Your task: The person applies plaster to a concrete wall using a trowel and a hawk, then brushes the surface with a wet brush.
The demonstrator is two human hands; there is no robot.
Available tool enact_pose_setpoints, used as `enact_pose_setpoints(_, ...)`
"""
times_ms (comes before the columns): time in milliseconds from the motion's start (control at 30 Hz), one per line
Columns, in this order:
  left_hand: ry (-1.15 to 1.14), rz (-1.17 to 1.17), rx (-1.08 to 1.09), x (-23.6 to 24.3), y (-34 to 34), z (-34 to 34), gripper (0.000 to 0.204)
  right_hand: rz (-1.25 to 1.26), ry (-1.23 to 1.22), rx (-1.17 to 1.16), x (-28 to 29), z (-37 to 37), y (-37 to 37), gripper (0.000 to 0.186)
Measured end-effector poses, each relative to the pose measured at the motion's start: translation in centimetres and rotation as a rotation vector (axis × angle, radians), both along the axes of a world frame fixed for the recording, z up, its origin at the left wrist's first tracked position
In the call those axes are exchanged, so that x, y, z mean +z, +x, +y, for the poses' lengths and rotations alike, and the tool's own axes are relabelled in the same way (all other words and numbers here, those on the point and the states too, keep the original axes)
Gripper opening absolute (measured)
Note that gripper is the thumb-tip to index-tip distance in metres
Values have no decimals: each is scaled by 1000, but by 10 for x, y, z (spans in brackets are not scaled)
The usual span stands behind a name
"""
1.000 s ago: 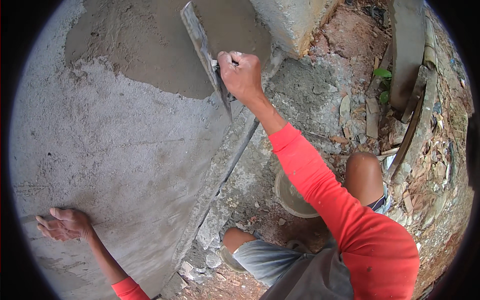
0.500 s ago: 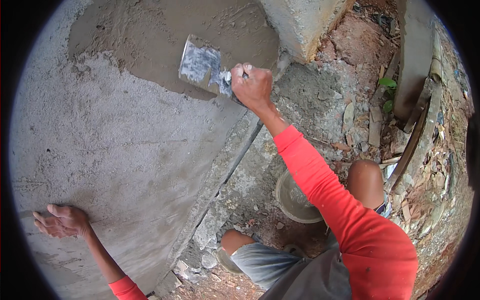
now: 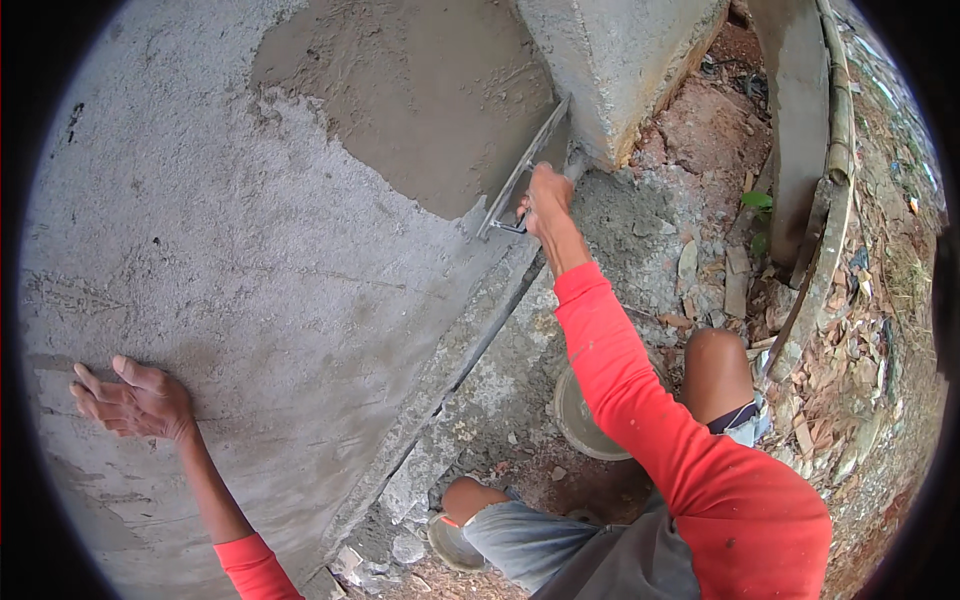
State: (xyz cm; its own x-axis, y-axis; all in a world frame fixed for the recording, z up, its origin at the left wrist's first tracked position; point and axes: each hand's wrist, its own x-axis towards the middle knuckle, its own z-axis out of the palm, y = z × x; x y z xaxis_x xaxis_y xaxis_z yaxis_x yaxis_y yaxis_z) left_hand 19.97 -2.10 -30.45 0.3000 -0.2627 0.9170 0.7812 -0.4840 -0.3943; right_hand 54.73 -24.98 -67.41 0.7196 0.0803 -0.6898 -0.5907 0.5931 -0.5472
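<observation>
My right hand (image 3: 546,200) is closed round the handle of a plastering trowel (image 3: 527,163). The trowel's flat blade is seen nearly edge-on, at the lower right border of a patch of wet mortar (image 3: 420,110) on the wall, close to the pillar. Whether the whole blade touches the mortar cannot be made out. Low on the left, my left hand (image 3: 140,402) rests against the grey wall (image 3: 270,270), fingers spread and holding nothing.
A concrete pillar (image 3: 625,65) juts out beside the wet patch. On the ground by my knees are a round basin (image 3: 585,415), partly behind my right arm, and a smaller container (image 3: 455,545). Curved boards (image 3: 815,260) and rubble lie to the right.
The trowel has moved right and down toward the pillar and turned from showing its broad face to nearly edge-on. My left hand stays at the wall; the view has shifted slightly.
</observation>
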Motion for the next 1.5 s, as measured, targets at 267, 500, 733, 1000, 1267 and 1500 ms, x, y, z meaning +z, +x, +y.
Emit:
enact_pose_setpoints(267,-20,-24,-52,-4,10,-6,64,-127,-3,11,98,-3,2,27)
enact_pose_setpoints(500,-79,-22,-51,-6,4,-2,65,-608,-324,58,155,-16,2,33)
enact_pose_setpoints(733,-81,-32,-35,-4,3,-8,63,-987,-1110,-264,113,-40,79,40)
enact_pose_setpoints(1000,-54,-12,-16,-2,2,-7,63,-1226,-866,-187,147,-3,18,35)
enact_pose_setpoints(1267,-70,-27,-31,-2,7,-7,65,-21,-17,-38,21,-11,-5,23)
enact_pose_setpoints(1500,-107,-29,-44,-3,4,-11,65,-82,65,-9,78,-1,3,15)
